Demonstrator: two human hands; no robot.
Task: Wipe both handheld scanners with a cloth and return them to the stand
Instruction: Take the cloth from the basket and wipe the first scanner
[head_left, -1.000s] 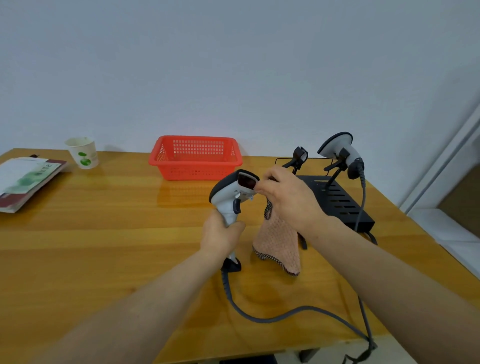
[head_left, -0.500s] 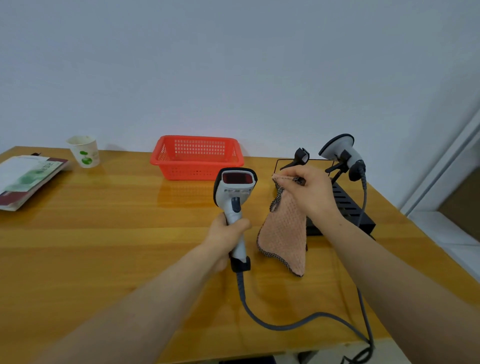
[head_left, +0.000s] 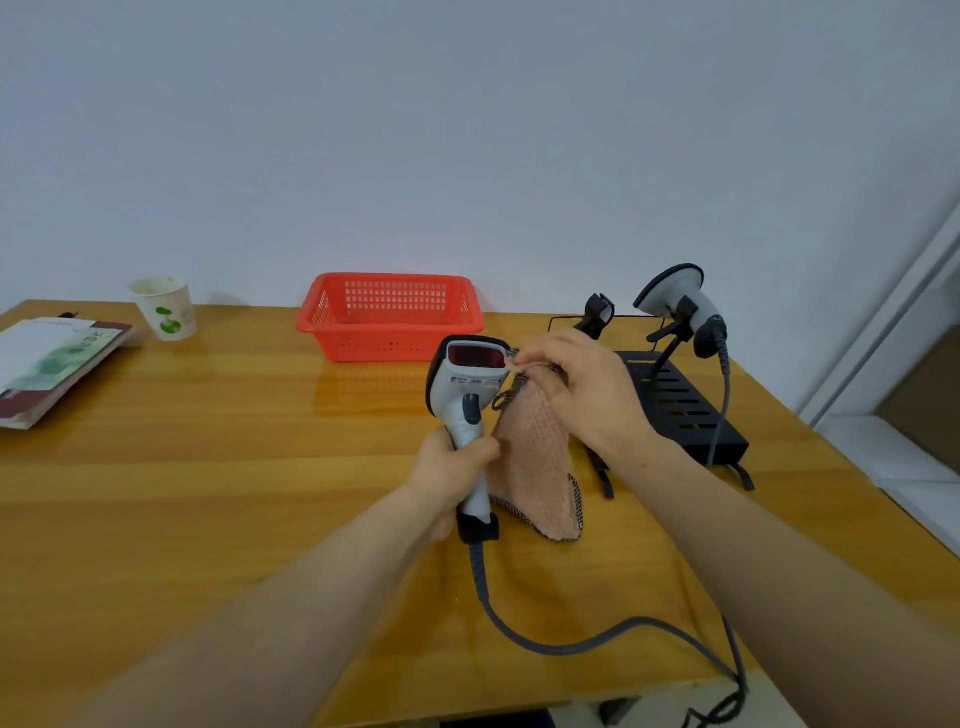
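**A:** Layout?

**B:** The counter (head_left: 208, 493) carries it all. The black stand (head_left: 680, 410) sits just right of and beyond the right grip (head_left: 587, 395). The second scanner (head_left: 670, 288) is docked in its far cradle. The near cradle (head_left: 597, 312) is bare, just past the right grip's knuckles.

**A:** The other unit?

**B:** The held scanner (head_left: 470, 379) is upright in the left grip (head_left: 452, 467), off the counter, red window toward the camera. Its cable (head_left: 571, 647) drops from the handle butt below that grip and loops off toward the near right edge.

**A:** Handling?

**B:** My read: hard plastic shell, light and stiff, smooth enough to twist in a loose hold. Take it by the handle under the trigger, which is where it's held now. Go easy on the window. The cable will likely drag on any swing to the stand.

**A:** Cloth?

**B:** The pink cloth (head_left: 535, 467) looks soft and limp, and it drapes. It hangs from the right grip, just right of the left grip. Can't tell whether its low corner touches the counter. Probably needs bunching behind the fingers for real pressure.

**A:** Grip states?

**B:** Left grip: fingers and thumb wrapped round the handle. Right grip: fingertips (head_left: 535, 356) pinch the cloth's top edge at the right side of the scanner head.

**A:** Step?

**B:** Looks like wiping unit one. Docking not yet done.
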